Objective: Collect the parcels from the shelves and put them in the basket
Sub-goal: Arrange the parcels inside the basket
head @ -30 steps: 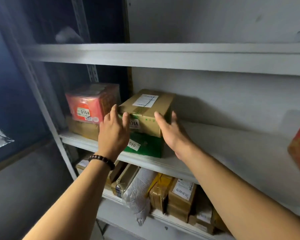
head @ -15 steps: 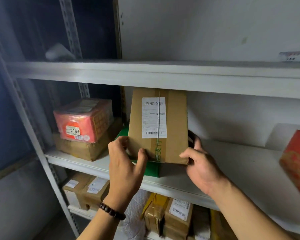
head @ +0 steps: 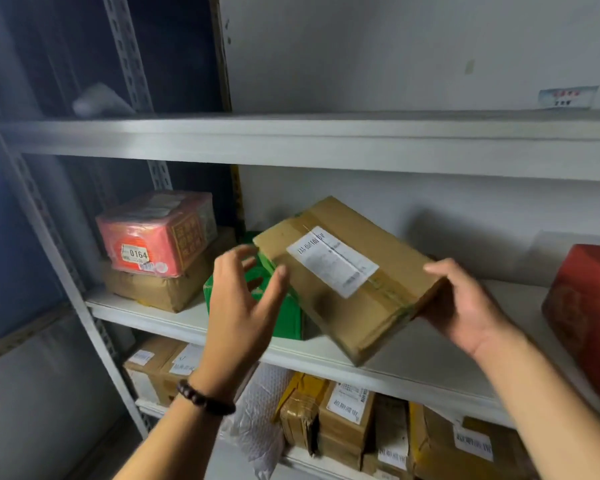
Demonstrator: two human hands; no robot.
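Note:
A brown cardboard parcel with a white label is tilted in the air in front of the middle shelf. My right hand grips its right end from below. My left hand, with a bead bracelet on the wrist, hovers at the parcel's left end with fingers spread; its thumb tip is at the box edge. Behind my left hand sits a green box on the shelf. No basket is in view.
A red parcel marked 0164 lies on a brown parcel at the shelf's left. A red box stands at the right. Several brown parcels and a bubble-wrap bag fill the lower shelf. The upper shelf is close above.
The brown parcel was lifted off the green box, stood on end, then pulled out and tilted to the right. My left hand has let go of it and opened.

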